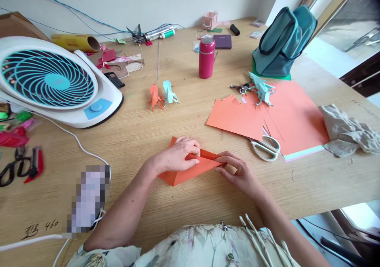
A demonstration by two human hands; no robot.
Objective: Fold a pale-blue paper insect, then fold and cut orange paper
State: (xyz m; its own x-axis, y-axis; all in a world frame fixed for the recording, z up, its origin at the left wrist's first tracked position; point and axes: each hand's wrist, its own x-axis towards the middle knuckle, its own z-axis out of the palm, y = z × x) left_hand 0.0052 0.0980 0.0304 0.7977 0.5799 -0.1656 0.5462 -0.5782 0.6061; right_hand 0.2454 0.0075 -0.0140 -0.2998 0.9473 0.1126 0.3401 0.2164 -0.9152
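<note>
A sheet of orange paper [190, 173], partly folded with creases, lies on the wooden table in front of me. My left hand [181, 156] rests over its middle, fingers curled on the folded layer and the thumb along its edge. The paper's narrow right-hand corner is pinched between the thumb and fingers of my right hand [237, 171]. Beyond the hands stand two small folded paper insects, one orange [154, 97] and one pale green [169, 93].
White-handled scissors [265, 148] lie partly under orange sheets [237, 117] at right. A larger green paper insect [261, 88] sits on the stack. Farther back are a pink flask [207, 58] and a teal bag [283, 45]. At left stand a fan [101, 101] and a blurred-out object [87, 197].
</note>
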